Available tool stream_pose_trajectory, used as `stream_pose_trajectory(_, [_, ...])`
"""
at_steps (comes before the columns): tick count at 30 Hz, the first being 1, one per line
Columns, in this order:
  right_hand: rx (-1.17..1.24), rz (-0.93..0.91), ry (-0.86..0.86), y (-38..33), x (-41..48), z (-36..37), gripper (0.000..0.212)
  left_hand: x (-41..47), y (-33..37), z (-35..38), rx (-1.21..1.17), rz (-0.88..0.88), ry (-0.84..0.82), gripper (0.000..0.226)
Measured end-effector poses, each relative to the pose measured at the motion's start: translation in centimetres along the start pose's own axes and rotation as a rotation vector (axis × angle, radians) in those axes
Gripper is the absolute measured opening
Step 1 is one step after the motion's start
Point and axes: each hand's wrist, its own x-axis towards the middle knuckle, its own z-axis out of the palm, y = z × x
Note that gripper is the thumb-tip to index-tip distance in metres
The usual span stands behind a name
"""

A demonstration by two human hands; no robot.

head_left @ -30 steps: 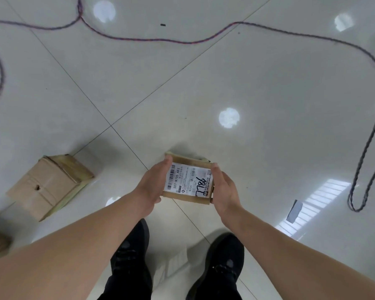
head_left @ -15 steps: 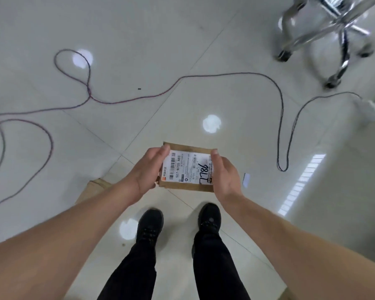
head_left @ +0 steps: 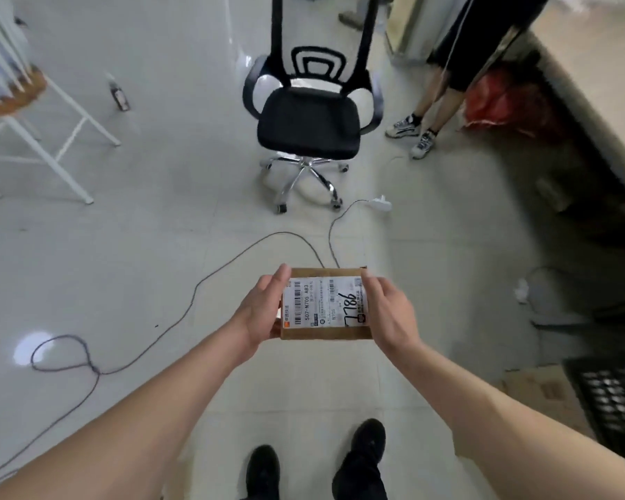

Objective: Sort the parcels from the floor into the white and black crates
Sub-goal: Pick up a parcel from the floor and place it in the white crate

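**Both hands clasp one parcel by its ends**

The left hand (head_left: 264,312) grips the left end of the parcel (head_left: 325,333) and the right hand (head_left: 390,315) grips the right end. Each thumb lies along its side of the top face, and the other fingers pass underneath, out of sight. The parcel, a flat brown cardboard box, sits roughly level between the two hands. It is in the air above the tiled floor (head_left: 159,218), ahead of the person's black shoes (head_left: 264,470).

Its white label (head_left: 322,301) faces up, with barcodes, the print "507-N705 A83" and bold handwritten marks. The smaller print is too fine to read, and the right hand covers the label's right edge.

Low at the far right is a black crate (head_left: 614,395) with a lattice wall, blurred and cut off by the frame edge. Just beside it lies a piece of cardboard (head_left: 534,391), hard to make out. Farther ahead stands an office chair (head_left: 309,128), and a cable (head_left: 195,294) loops across the floor. Another person's legs (head_left: 430,102) are cut off above.
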Motion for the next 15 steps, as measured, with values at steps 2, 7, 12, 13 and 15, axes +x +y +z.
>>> stream_pose_trajectory(2, [0.034,0.002,0.082,0.5,-1.8,-4.5,0.044,-1.2,2.2,3.4,0.063,0.044,-0.065,0.057])
stream_pose_trajectory(7, [0.131,0.038,0.272,4.1,-6.0,-15.2,0.045,-4.6,6.3,13.9,0.202,0.126,-0.240,0.050])
stream_pose_trajectory(12, [0.189,0.080,0.435,9.9,-10.2,-25.3,0.048,-8.2,8.2,26.2,0.344,0.175,-0.407,0.050])
stream_pose_trajectory(13, [0.203,0.089,0.468,11.3,-11.0,-27.5,0.046,-8.8,8.1,29.0,0.376,0.184,-0.436,0.051])
stream_pose_trajectory(15, [0.218,0.113,0.525,14.3,-12.6,-31.8,0.045,-10.4,7.9,34.5,0.429,0.190,-0.488,0.054])
